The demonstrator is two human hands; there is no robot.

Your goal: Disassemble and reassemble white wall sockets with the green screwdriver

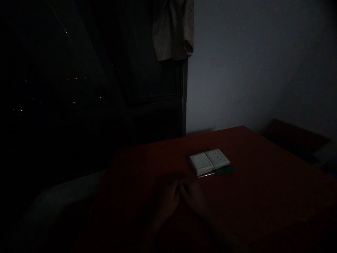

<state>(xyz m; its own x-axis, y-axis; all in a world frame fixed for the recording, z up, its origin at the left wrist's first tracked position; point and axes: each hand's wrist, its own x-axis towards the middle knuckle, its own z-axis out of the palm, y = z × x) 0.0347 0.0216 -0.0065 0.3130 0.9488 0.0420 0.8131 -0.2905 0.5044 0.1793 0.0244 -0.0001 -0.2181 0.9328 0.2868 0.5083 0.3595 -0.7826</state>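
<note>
The left hand (170,197) and right hand (194,196) are close together; their grip I cannot tell. Nearby on the worktop (252,186) lie a switch (202,163), a socket (217,159) and a screwdriver (225,170).

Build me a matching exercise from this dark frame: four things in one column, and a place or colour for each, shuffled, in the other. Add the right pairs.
1. Screwdriver
2. Socket
3. Cloth
4. Left hand

A. white, with slots
B. close beside the right hand
C. green-handled
D. hanging at the top of the view

Pairs: 1-C, 2-A, 3-D, 4-B
</note>
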